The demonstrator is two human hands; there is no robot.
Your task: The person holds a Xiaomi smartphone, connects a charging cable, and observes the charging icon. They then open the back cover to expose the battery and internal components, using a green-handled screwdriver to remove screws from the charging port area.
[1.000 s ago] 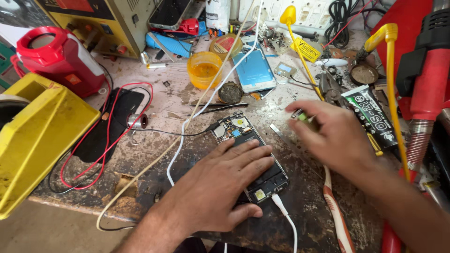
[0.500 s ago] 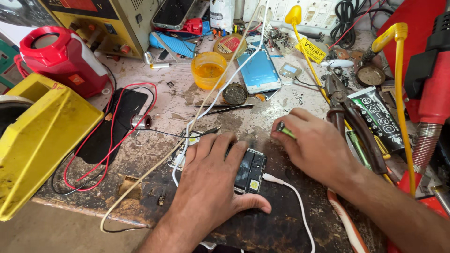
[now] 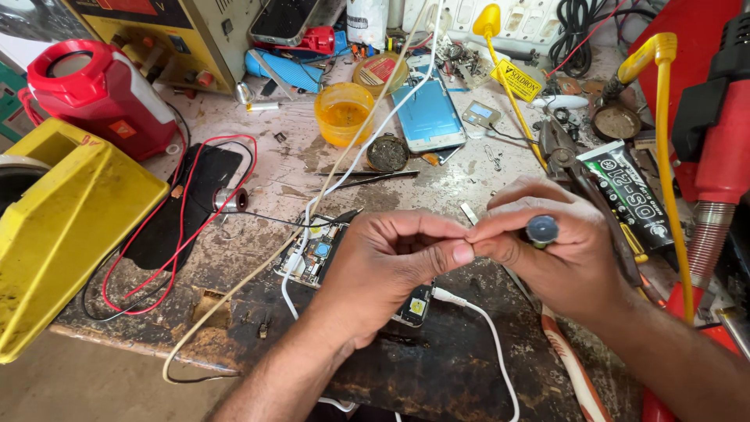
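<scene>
An opened phone (image 3: 314, 254) with its circuit board bare lies on the stained workbench (image 3: 258, 180), and a white cable (image 3: 488, 332) is plugged into its near end. My left hand (image 3: 387, 270) hovers over the phone, fingers pinched together against my right hand's fingertips. My right hand (image 3: 558, 254) grips a small screwdriver (image 3: 541, 230); only its dark round end cap shows. The shaft and whatever sits between the pinched fingers are hidden.
A yellow case (image 3: 70, 227) and a red canister (image 3: 94, 94) stand at the left, with red and black wires (image 3: 183, 223) beside them. An orange cup (image 3: 344, 113), a blue-screened phone (image 3: 428, 117), pliers (image 3: 561, 152), a black tube (image 3: 625, 195) and a yellow-handled iron (image 3: 664, 125) crowd the back and right.
My left hand lifted off the phone and curled its fingers. My right hand came in from the right with the screwdriver, and both hands met fingertip to fingertip above the phone.
</scene>
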